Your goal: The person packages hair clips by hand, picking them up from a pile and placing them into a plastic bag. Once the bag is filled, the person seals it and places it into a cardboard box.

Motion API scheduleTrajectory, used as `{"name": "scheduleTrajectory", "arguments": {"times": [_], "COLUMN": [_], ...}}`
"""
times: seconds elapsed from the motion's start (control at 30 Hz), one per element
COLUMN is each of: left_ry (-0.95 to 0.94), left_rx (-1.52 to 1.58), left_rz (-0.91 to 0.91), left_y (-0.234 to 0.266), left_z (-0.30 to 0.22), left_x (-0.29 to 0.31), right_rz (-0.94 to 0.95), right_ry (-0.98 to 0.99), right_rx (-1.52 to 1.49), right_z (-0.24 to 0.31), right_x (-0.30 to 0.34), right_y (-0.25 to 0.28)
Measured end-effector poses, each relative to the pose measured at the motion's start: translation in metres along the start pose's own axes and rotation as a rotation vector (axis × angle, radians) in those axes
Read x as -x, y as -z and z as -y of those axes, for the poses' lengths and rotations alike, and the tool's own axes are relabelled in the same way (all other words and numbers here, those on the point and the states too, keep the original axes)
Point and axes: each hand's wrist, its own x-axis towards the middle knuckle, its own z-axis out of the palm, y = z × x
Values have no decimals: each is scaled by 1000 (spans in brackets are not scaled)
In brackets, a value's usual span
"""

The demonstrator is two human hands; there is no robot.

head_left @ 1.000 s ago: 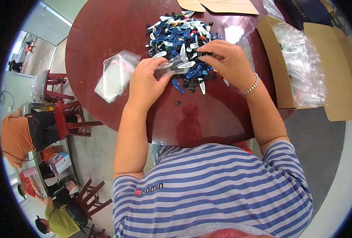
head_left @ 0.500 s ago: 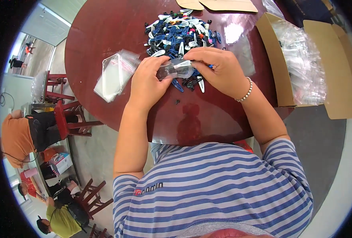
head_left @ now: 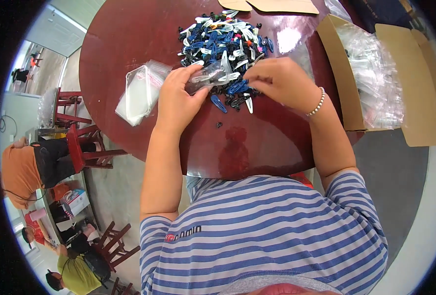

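Observation:
My left hand (head_left: pixel 181 93) is closed on a clear plastic bag (head_left: pixel 222 74), thumb and fingers pinching its near end. Pale and dark hair clips show through the film. To the right, my right hand (head_left: pixel 282 81) hovers at the near edge of a heap of hair clips (head_left: pixel 218 42) in white, blue and black. Its thumb and fingertips are drawn together; whatever they grip is too small or hidden to name. Just below those fingertips lie blue snap clips (head_left: pixel 237 87). A single blue clip (head_left: pixel 218 103) rests on the tabletop nearer me.
Flat clear bags (head_left: pixel 136 98) are stacked left of my left hand, a white frame on top. An open cardboard box (head_left: pixel 343 78) full of filled clear bags stands at the right. The round red table (head_left: pixel 119 34) carries everything. Stools (head_left: pixel 82 152) and other people are off left.
My right hand has let go of the bag and moved right, to the heap's edge. The bag stays in my left hand, its free end now tilted up over the clips.

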Motion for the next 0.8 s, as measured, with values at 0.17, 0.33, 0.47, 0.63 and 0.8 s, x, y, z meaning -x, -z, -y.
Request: {"name": "scheduleTrajectory", "arguments": {"times": [0.17,0.33,0.47,0.63,0.8], "left_ry": [81,46,20,37,13], "left_rx": [66,34,10,25,-16], "left_rz": [-13,-15,-16,0,-2], "left_y": [1,-1,-2,-2,0], "left_z": [1,2,5,3,5], "left_x": [0,0,0,0,2], "right_rz": [84,278,267,213,17], "right_ry": [65,82,98,82,83], "right_rx": [33,146,192,90,7], "right_z": [12,26,25,15,13], "right_x": [-1,3,2,3,-5], "right_y": [-15,-37,-47,-48,-20]}}
